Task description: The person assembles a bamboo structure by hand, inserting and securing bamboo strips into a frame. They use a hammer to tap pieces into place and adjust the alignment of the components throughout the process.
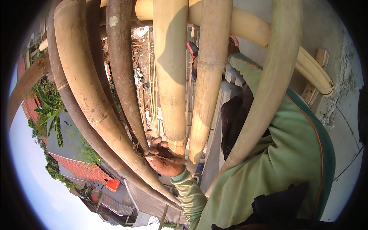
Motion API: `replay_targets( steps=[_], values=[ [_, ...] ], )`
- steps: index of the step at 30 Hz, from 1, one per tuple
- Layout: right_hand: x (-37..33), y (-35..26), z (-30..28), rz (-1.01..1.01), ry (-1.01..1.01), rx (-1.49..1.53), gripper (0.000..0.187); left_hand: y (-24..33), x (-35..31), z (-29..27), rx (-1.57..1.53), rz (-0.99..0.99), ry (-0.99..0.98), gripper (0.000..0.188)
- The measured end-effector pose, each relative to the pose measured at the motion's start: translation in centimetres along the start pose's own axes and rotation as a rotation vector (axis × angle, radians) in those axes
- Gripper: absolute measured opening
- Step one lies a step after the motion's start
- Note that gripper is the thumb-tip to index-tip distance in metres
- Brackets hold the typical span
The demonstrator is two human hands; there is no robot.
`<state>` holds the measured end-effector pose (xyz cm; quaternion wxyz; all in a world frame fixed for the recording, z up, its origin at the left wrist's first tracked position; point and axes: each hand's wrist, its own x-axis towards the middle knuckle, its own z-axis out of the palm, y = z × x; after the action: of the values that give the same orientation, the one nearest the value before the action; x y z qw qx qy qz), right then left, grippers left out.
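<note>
My left hand (164, 160) is closed, its fingers curled in a pinch round thin brown strands (143, 153). Some loose ends of the strands stick out beside a yellow bamboo pole (100, 115) and a darker brown pole (124, 61). A thick pale bamboo pole (170, 84) runs just above the wrist. My right arm reaches away behind a greenish bamboo pole (281, 65). Only a small part of my right hand (233, 48) shows past another bamboo pole (211, 65), close to a pinkish-red curved thing (234, 39). Its fingers are hidden.
A crosswise bamboo pole (251, 28) passes behind the lengthwise ones, its cut end near a rough concrete edge (337, 99). Through the gaps, debris (140, 73) and thin sticks (153, 96) show below. Red-tiled roofs (78, 166) and banana leaves (51, 103) lie beyond at left.
</note>
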<state>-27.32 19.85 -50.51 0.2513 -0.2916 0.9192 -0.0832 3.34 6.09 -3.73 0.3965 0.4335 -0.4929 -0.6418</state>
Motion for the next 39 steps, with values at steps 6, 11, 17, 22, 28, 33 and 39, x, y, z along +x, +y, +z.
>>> replay_targets(
  steps=[6,11,17,22,28,33,39],
  values=[
    [0.0,1.8,1.7,0.002,0.005,-0.069,0.059,0.0,0.4,0.3,0.073,-0.001,0.055,0.04],
    [0.4,3.7,-0.8,-0.026,-0.017,0.059,0.053,0.0,0.2,0.6,0.137,0.019,0.102,0.04],
    [-3.5,3.7,-7.9,-0.049,-0.146,0.356,0.047,0.3,0.1,1.7,0.166,0.051,0.165,0.037],
    [-11.3,2.6,-16.2,-0.036,-0.236,0.573,0.042,0.7,0.8,1.4,0.17,-0.008,0.076,0.056],
    [-19.0,1.0,-26.3,-0.045,-0.249,0.699,0.037,0.8,1.3,1.9,0.209,-0.118,0.044,0.044],
    [-23.4,-1.4,-33.1,-0.021,-0.27,0.892,0.03,-0.2,1.5,0.4,0.188,-0.123,-0.022,0.036],
    [-29.1,-4.3,-42.7,-0.056,-0.403,0.761,0.032,-0.2,1.5,0.5,0.28,-0.074,-0.02,0.031]
  ],
)
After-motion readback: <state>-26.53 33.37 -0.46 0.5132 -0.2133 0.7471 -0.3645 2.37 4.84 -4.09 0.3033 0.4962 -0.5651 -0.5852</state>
